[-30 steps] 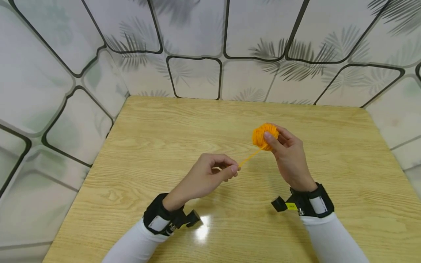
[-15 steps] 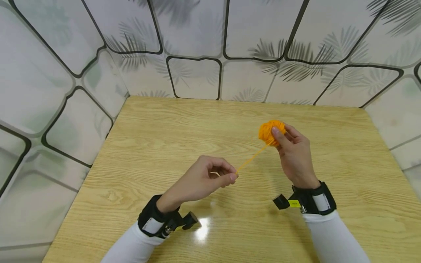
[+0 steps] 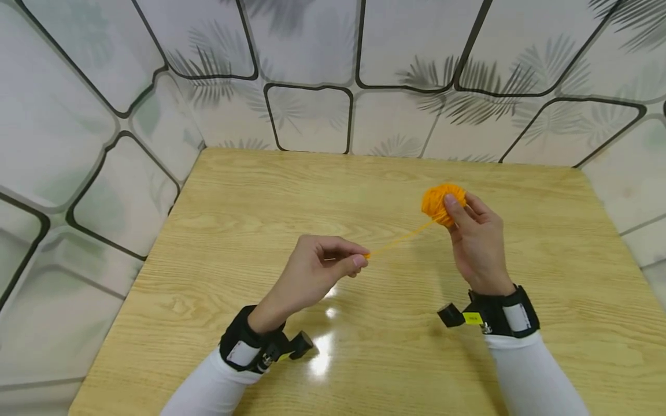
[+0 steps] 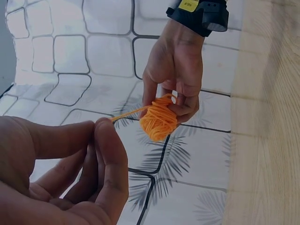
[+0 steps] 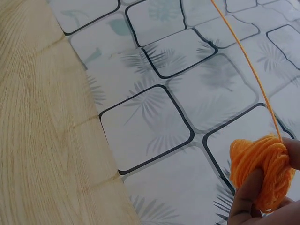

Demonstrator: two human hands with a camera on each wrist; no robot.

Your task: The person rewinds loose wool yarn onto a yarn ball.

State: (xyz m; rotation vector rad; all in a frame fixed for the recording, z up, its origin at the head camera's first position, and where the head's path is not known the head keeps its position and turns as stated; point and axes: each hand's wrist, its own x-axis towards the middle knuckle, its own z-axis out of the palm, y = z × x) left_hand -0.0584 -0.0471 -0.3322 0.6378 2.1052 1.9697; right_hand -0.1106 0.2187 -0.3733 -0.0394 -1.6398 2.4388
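An orange ball of yarn (image 3: pixel 438 203) is held up over the table by my right hand (image 3: pixel 478 245), thumb on its near side and fingers behind. From the ball a single strand (image 3: pixel 403 237) runs down and left to my left hand (image 3: pixel 317 271), which pinches it between thumb and index finger. In the left wrist view the strand comes out of those fingertips and reaches the wound ball (image 4: pixel 159 122). The right wrist view has the ball (image 5: pixel 262 168) at lower right, fingers round it, the strand drawn straight away from it.
A light wood-grain table (image 3: pixel 250 196) lies below both hands. Behind it and along the left stands a pale wall (image 3: pixel 312 46) with black outlined shapes and grey leaf prints. Both wrists wear black straps with small cameras.
My right hand has moved right and away with the yarn ball. The left hand has shifted slightly left, and the strand between the hands has grown longer.
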